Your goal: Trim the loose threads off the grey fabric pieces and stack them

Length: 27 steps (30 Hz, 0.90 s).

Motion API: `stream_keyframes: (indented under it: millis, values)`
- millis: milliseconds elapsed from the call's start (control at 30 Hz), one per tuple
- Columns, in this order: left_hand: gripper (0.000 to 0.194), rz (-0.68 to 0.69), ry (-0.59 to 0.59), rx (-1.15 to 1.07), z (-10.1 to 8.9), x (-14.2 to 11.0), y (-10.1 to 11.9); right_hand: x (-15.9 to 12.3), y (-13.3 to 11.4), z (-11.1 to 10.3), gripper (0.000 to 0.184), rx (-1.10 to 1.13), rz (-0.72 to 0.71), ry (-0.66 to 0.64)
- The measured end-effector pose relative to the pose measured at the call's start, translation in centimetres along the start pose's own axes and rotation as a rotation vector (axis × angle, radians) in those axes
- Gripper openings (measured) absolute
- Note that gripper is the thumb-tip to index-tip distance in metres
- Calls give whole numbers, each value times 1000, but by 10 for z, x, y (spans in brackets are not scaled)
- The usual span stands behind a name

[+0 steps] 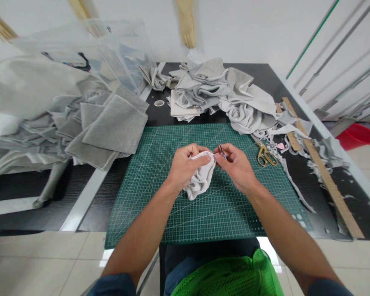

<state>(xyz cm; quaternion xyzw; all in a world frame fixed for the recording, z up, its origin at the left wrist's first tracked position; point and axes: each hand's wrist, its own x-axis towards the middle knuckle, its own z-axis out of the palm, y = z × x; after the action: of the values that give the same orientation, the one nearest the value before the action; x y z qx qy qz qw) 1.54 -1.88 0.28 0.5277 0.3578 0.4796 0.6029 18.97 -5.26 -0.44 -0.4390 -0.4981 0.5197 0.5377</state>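
Observation:
My left hand [188, 162] is closed on a bunched piece of light grey fabric [199, 183], its thumb pressing the upper edge. Close beside it, my right hand [236, 164] is closed around small thread snips [220, 149], with metal tips pointing up and a bit of blue showing. Its thumb and fingertips also meet the fabric's right edge. Both hands are above the green cutting mat [142, 197]. Gold-handled scissors [266, 156] lie on the mat's right side, apart from my right hand.
Grey fabric pieces [114, 123] pile up at left, before a clear plastic box [123, 49]. Another fabric heap [209, 86] is at the back, near a tape roll [159, 103]. Wooden rulers [323, 172] and scraps lie right. A green mesh bag [231, 275] is at my lap.

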Motion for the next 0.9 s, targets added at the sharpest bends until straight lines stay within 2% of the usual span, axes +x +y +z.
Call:
stream_keyframes:
  millis: [267,467,667,900]
  values:
    - [44,39,100,64,5,-3,-1,-2,0,2,33,24,56,-53]
    - [37,59,111,87,4,-2,-1,-4,-5,2,34,-77,-48,-83]
    - [28,18,51,193,1,-1,-3,-1,-4,0,37,-161,-39,-32]
    - [24,-27,-39,89,-2,-1,-2,-2,-4,-4,31,-57,-17,-41]
